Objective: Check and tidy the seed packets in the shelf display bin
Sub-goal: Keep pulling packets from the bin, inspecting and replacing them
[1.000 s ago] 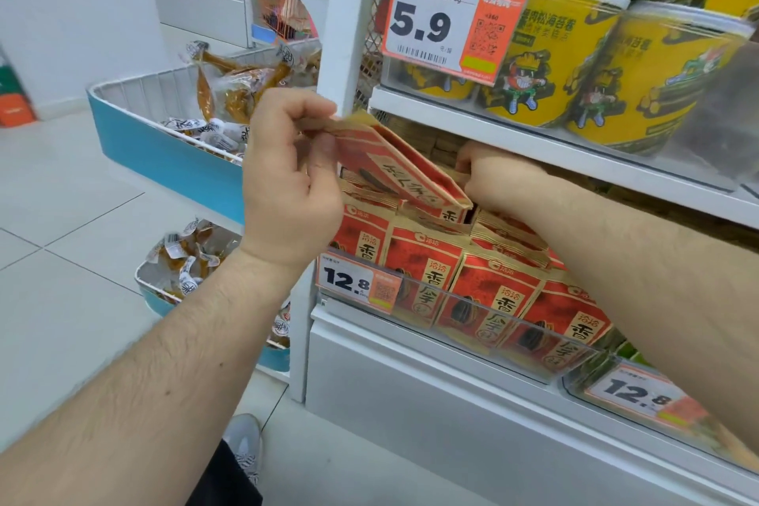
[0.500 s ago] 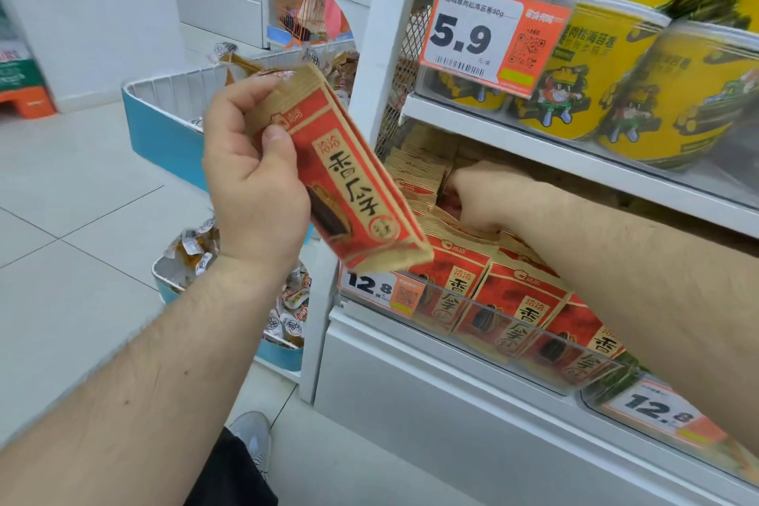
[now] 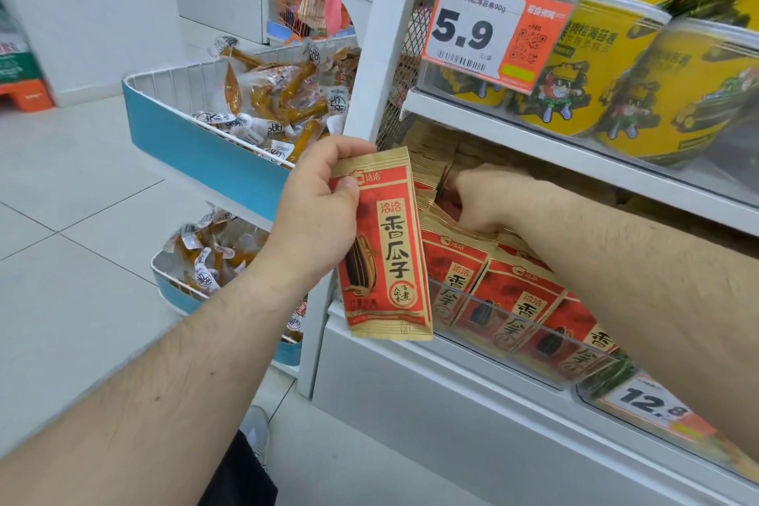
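My left hand (image 3: pixel 316 214) grips a red and tan seed packet (image 3: pixel 384 251) by its upper left corner and holds it upright, face toward me, in front of the shelf post. My right hand (image 3: pixel 488 197) reaches under the shelf into the display bin (image 3: pixel 530 335), fingers curled among the packets at the back; what they hold is hidden. Several more red seed packets (image 3: pixel 505 296) stand in rows behind the bin's clear front wall.
Yellow canisters (image 3: pixel 608 66) and a 5.9 price tag (image 3: pixel 488 33) fill the shelf above. A white post (image 3: pixel 382 53) stands left of the bin. Two blue wire baskets (image 3: pixel 197 144) of wrapped snacks hang at left. A 12.8 tag (image 3: pixel 653 407) sits lower right.
My left hand drew the packet out of the bin, turned it face up and lowered it upright. My right hand stayed among the packets in the bin.
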`<state>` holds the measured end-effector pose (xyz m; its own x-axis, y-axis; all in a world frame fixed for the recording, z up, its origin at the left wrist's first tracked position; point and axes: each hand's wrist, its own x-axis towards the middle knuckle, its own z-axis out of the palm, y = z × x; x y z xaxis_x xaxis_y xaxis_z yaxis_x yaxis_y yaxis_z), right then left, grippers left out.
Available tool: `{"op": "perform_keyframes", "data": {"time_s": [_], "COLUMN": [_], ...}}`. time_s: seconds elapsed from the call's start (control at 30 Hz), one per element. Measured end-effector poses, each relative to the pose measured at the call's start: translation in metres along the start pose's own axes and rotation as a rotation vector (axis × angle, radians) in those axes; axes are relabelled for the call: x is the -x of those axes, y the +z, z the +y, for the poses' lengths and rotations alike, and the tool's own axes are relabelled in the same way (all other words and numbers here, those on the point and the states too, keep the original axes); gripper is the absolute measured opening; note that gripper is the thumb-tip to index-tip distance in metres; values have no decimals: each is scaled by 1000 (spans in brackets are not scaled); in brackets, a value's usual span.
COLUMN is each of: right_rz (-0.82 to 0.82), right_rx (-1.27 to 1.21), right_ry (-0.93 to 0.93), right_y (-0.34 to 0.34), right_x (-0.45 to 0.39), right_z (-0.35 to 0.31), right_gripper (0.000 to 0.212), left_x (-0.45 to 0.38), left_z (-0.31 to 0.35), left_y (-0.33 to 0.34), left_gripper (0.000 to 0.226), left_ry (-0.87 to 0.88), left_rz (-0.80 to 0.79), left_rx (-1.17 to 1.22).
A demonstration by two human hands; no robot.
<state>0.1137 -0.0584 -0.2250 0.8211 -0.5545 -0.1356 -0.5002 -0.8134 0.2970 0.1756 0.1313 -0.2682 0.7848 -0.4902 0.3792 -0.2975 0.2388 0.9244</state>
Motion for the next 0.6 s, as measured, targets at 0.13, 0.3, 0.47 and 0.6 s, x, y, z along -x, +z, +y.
{"op": "perform_keyframes", "data": {"time_s": [0.13, 0.3, 0.47, 0.6], "right_rz": [-14, 11, 472, 616], "right_rx": [-121, -282, -510, -853], "right_ry": [-44, -89, -160, -31], "right_y": [1, -12, -2, 19], "right_x": [-2, 17, 77, 121], "right_z": [8, 18, 16, 5], "right_gripper": [21, 31, 27, 19], "left_x": [3, 9, 17, 25], "left_z": [-2, -4, -4, -5], "left_y": [4, 12, 21, 31], "left_gripper": [41, 41, 44, 45], "left_ry": [-73, -43, -24, -26], "left_rz": [-150, -302, -382, -416], "left_rx": [-38, -175, -222, -200]}}
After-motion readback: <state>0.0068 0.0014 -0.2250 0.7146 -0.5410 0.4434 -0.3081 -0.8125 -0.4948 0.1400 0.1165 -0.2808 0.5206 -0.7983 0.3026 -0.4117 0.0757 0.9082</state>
